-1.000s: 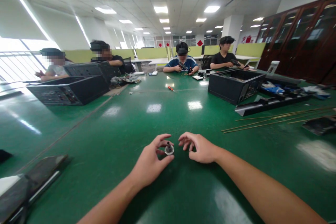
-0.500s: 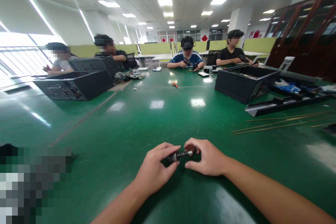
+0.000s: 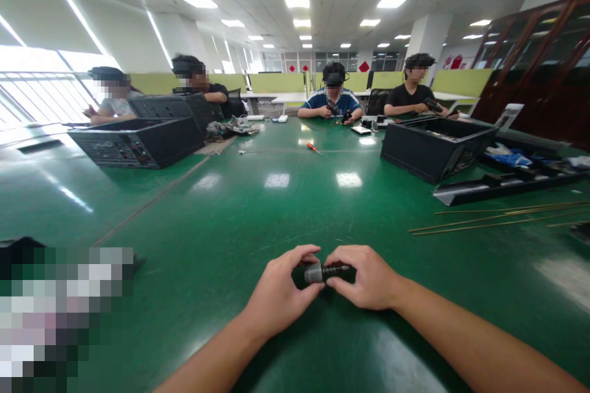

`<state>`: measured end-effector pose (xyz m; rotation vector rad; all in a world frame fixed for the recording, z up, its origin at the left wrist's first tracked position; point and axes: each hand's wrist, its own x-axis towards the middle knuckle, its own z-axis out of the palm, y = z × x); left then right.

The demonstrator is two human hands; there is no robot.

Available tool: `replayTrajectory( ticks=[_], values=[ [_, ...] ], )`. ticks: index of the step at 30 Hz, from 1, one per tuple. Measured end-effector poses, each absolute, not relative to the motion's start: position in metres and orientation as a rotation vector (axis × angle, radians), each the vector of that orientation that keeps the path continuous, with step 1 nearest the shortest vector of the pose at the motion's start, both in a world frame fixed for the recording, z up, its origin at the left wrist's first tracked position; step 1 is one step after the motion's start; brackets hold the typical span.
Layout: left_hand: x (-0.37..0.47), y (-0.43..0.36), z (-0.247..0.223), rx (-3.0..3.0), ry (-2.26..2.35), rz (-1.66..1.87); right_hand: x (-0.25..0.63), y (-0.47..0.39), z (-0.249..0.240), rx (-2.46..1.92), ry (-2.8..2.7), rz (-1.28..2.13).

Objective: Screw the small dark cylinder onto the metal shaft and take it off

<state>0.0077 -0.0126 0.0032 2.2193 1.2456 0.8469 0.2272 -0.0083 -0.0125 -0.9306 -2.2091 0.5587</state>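
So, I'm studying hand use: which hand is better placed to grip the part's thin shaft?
Probably the right hand: it curls around the thin shaft, though contact is unclear, while the left hand holds the thick gray end.

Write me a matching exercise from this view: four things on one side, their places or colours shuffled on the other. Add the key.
Things
1. Stepped cylindrical part
2. Screwdriver
3. Thin rods
4. Tall cabinet

Places and colours
A. Brass-coloured, lying toward the right side of the table
B. Dark reddish-brown, standing at the right side of the room
C. Held in the left grip, narrow end toward the right grip
D. Orange-handled, lying toward the far side of the table

Right pairs: 1-C, 2-D, 3-A, 4-B
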Motion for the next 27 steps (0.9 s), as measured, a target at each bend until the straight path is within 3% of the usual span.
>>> replayTrajectory(
  ticks=[27],
  values=[
    [0.0089, -0.0177, -0.0004, 2.224, 1.199, 0.904, 0.2262, -0.0117, -0.0177, -0.933, -2.222, 0.559]
  ],
)
